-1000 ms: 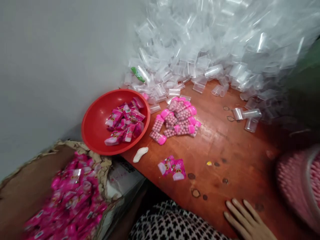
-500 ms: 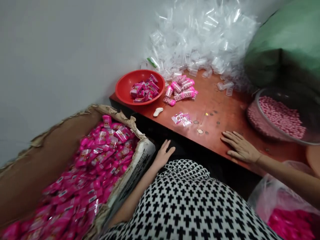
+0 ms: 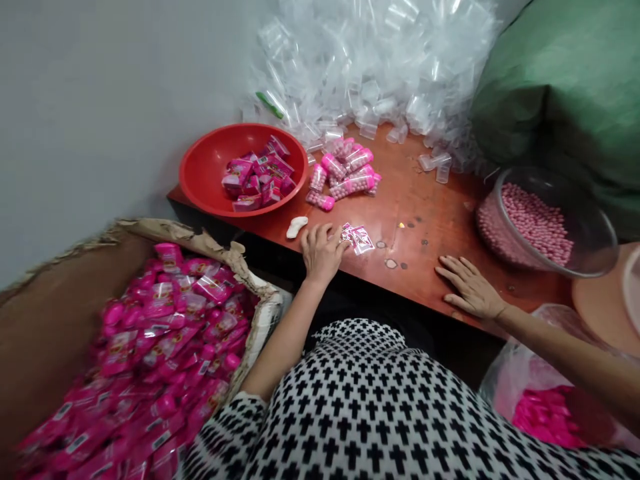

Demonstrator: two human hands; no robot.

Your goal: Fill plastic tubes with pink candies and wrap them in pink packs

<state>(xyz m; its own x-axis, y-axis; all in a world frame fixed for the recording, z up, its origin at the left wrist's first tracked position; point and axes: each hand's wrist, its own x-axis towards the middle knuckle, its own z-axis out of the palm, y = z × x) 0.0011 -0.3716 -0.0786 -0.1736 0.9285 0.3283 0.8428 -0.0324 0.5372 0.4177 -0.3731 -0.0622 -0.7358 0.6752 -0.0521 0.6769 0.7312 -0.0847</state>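
Note:
At the table's front edge, my left hand rests with bent, slightly parted fingers. Its right side reaches the small pile of flat pink printed labels, and I see nothing held in it. A white lump lies just left of its fingers. My right hand lies flat on the reddish-brown table, fingers stretched out and nothing under it that I can see. Beyond my left hand, several clear tubes with pink caps, filled with pink beads, lie heaped together.
A red bowl holds pink wrapped packs. On the left, a torn cardboard box is full of similar packs. Clear empty tubes pile up at the back, beside a green sack. A clear bowl holds pink beads.
My left hand has risen from beside the box, below the table edge, onto the table by the labels. My right hand stays flat on the table. The view has shifted a little.

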